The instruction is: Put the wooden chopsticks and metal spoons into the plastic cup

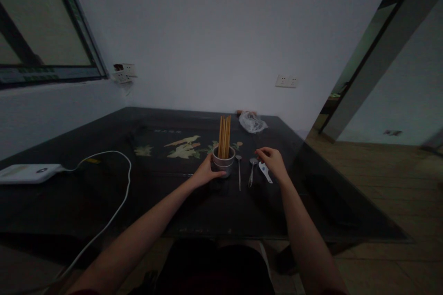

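Note:
My left hand (206, 171) is wrapped around the left side of a metal cup (224, 166) that stands on the dark table. Several wooden chopsticks (224, 136) stand upright in it. Just right of the cup lies a thin long-handled spoon (239, 176). Beside that is a metal spoon (251, 176), its bowl toward the wall. A short white spoon (266, 173) lies at the right end of this row. Above the two right-hand spoons, my right hand (272, 160) has its fingertips pinched together. Whatever is between those fingertips, if anything, is too small to make out.
The dark table (221, 214) has a flower picture on its top. A crumpled clear plastic bag (252, 122) lies at the wall edge. On the left is a white device (31, 174) with a white cable (128, 179) trailing over the near edge.

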Available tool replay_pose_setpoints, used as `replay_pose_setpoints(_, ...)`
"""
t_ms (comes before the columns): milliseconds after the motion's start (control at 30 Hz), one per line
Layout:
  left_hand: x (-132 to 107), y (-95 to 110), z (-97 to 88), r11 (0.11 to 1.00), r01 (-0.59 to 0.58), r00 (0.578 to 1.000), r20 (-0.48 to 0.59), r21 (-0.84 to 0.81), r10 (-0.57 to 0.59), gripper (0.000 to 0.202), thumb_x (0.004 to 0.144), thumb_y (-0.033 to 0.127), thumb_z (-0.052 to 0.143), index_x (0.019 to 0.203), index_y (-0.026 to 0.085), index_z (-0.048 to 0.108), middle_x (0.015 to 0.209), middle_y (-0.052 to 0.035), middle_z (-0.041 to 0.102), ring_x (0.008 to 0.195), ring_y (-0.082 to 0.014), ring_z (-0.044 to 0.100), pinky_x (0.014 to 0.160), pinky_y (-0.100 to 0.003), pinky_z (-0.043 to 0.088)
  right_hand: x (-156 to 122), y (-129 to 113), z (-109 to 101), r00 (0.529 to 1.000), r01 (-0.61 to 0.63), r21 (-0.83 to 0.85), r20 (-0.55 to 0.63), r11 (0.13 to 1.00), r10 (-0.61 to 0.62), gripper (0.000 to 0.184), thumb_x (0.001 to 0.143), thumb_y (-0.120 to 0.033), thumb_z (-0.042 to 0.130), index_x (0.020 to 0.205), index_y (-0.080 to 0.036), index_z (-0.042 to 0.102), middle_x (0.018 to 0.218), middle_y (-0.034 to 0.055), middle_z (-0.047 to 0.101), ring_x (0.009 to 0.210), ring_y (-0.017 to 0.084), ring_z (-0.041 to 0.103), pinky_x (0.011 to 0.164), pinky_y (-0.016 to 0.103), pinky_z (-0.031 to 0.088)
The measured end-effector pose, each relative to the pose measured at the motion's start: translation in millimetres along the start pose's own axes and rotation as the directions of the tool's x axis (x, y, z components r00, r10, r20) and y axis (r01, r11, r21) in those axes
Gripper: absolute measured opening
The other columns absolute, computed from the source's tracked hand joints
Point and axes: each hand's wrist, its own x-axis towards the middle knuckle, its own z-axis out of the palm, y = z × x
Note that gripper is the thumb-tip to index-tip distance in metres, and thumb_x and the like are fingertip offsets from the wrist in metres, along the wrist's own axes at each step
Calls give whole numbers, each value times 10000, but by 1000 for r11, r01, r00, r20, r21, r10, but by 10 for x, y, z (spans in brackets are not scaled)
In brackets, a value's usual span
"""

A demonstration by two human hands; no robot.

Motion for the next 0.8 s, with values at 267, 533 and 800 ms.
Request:
replay_pose_setpoints(267,40,104,-86,996,-85,995,-50,36,87,925,608,375,789,1365,177,296,1403,-193,391,1293,-313,404,1073,-510,320,-5,27,1,1000,4,-180,-6,984,-6,293,771,-383,514,761,-145,685,673,66,688,566,155,599,537,239,407)
replay_pose_setpoints(533,-51,457,-199,908,-287,854,-348,305,386,373,858,329,534,1205,205,473,1225,-108,540,1160,-212,508,1007,-423,393,3,101,83,998,6,-306,57,952,12,219,799,-337,543,761,-175,685,686,45,693,654,166,634,581,231,407)
replay_pose_setpoints(800,-337,714,24,689,-561,794,61,458,605,183,870,221,435,895,188,613,838,-56,662,826,-169,616,780,-318,496,-164,-157,435,984,27,-639,151,768,91,202,855,-328,527,869,-211,691,900,83,715,852,210,663,658,252,423)
